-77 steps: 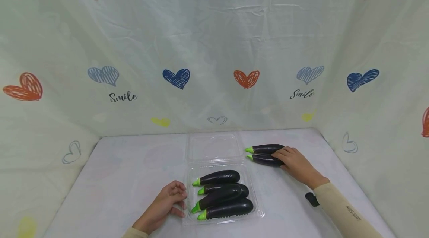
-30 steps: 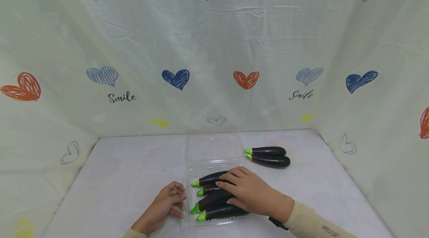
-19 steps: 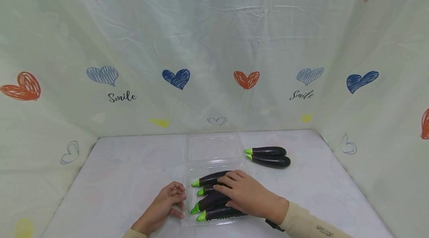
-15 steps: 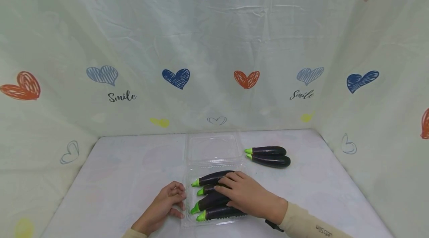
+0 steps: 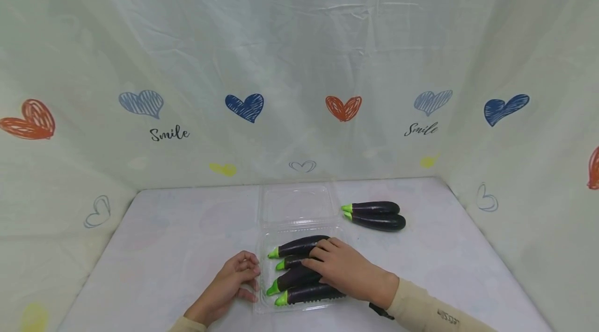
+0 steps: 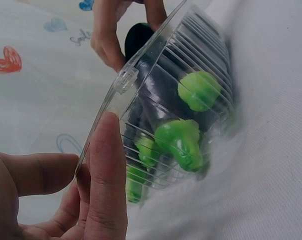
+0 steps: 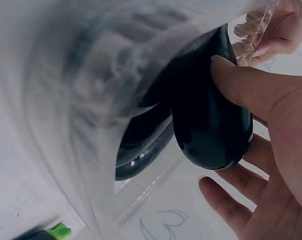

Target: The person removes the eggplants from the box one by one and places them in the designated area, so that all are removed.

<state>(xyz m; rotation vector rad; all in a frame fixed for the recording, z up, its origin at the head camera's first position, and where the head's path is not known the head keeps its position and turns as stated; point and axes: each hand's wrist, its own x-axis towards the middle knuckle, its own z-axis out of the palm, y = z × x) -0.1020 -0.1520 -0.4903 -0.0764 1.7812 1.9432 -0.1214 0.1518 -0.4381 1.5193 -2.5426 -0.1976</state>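
Observation:
An open clear plastic clamshell container (image 5: 269, 241) holds several dark purple eggplants with green stem ends. My left hand (image 5: 228, 282) pinches the container's left rim between thumb and fingers, as the left wrist view shows. My right hand (image 5: 351, 272) reaches over the container and grips the rounded end of the eggplant lying on top of the others (image 5: 299, 276). Seen in the right wrist view, the thumb lies on one side of this eggplant (image 7: 211, 125) and the fingers on the other. The hand hides the right ends of the eggplants in the head view.
Two more eggplants (image 5: 374, 215) lie side by side on the white tabletop (image 5: 178, 238), right of the container's lid (image 5: 297, 204), which is folded back flat. A pale curtain (image 5: 299, 72) printed with hearts surrounds the table at the back and sides.
My right hand has come from the two eggplants at the back right to the eggplants inside the container. Those two stay on the table. My left hand has kept its place at the rim.

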